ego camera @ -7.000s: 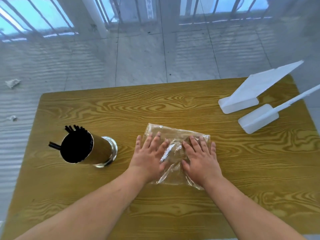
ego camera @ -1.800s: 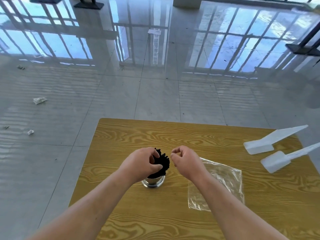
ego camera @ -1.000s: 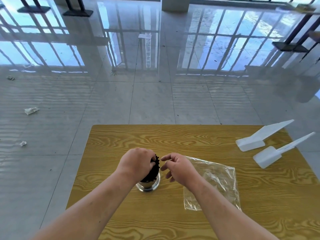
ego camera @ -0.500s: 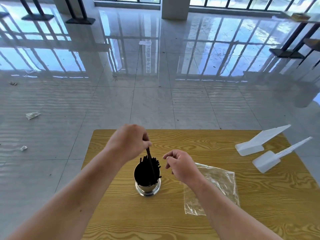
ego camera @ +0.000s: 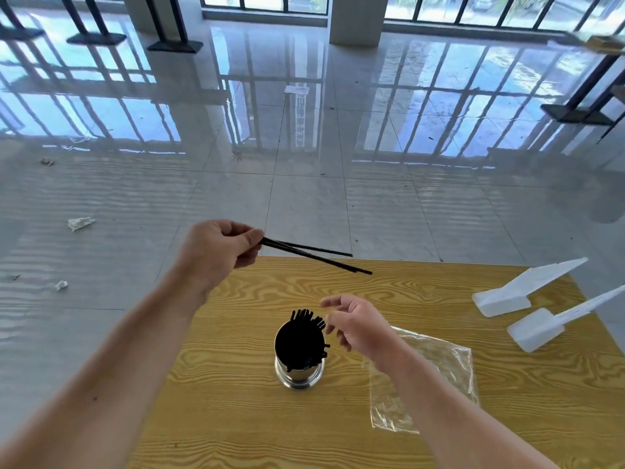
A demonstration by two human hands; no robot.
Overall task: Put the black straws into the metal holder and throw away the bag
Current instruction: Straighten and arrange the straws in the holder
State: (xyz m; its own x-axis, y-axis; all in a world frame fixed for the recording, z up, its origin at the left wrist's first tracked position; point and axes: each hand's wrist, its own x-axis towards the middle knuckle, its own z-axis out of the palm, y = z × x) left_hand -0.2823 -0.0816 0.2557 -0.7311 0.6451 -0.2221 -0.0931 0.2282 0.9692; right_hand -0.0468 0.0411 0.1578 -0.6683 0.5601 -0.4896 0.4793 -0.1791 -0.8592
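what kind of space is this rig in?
Probably a large, mostly bare indoor hall: glossy tiled floor reflecting tall windows, a pillar, and one wooden table set up as the workspace.

Bag (ego camera: 439, 363) corner hidden under right forearm (ego camera: 439, 401)

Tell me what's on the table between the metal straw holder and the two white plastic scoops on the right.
In the head view, the empty clear bag lies flat between the holder and the scoops, with the right hand over the near part.
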